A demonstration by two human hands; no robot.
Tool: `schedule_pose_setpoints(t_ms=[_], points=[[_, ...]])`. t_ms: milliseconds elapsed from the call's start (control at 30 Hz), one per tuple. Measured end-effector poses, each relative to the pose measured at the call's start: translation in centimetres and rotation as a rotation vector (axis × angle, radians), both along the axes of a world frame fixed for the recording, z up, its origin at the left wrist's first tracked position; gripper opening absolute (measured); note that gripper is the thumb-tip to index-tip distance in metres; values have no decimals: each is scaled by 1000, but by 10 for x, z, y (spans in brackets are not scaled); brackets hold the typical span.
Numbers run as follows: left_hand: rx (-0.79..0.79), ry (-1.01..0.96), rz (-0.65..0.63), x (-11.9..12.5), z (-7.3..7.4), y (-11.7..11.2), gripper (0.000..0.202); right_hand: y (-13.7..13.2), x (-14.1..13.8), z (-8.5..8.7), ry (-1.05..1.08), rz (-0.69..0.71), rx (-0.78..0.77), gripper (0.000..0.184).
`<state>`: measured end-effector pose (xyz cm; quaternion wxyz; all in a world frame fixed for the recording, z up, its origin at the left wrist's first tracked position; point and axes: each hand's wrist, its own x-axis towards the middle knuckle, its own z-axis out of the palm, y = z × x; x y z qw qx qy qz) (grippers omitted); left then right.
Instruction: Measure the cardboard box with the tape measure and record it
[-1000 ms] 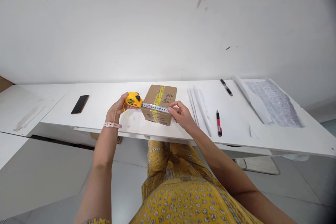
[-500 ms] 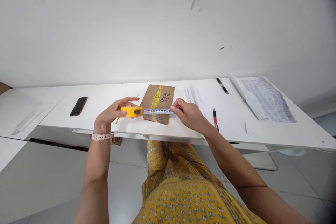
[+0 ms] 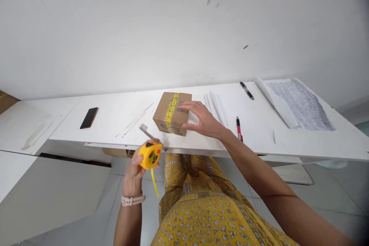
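A small brown cardboard box (image 3: 168,113) with yellow tape and handwriting stands near the front edge of the white table (image 3: 121,109). My right hand (image 3: 200,119) rests on the box's right side, fingers spread over its top and thumb by its front corner. My left hand (image 3: 137,165) is off the table, below its front edge, wrapped round a yellow tape measure (image 3: 150,154). A short bit of blade sticks up from the case and a yellow strap hangs below it.
A dark phone (image 3: 89,117) lies at the table's left. Right of the box are a stack of papers (image 3: 217,105), a red pen (image 3: 239,127), a black pen (image 3: 247,90) and a printed sheet (image 3: 300,103). A wall runs behind.
The blade, stretched along the box's front top edge, has drawn back into the case. My left hand dropped below the table edge with the tape measure. My right hand let go of the blade's end and went onto the box.
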<state>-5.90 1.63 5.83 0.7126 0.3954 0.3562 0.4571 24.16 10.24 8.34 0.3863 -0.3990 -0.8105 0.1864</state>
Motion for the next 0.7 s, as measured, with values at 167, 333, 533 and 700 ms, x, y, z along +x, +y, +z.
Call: schedule_pose_setpoints(t_ms=[167, 333, 533, 700], points=[[9, 25, 258, -7, 8, 19, 57, 30, -15, -40, -353, -11, 205, 74], [19, 14, 206, -2, 14, 22, 56, 45, -20, -34, -313, -31, 193, 61], [61, 12, 140, 16, 30, 37, 57, 87, -7, -1, -184, -54, 35, 55], [73, 0, 70, 53, 33, 78, 53, 115, 3, 11, -34, -73, -48, 44]])
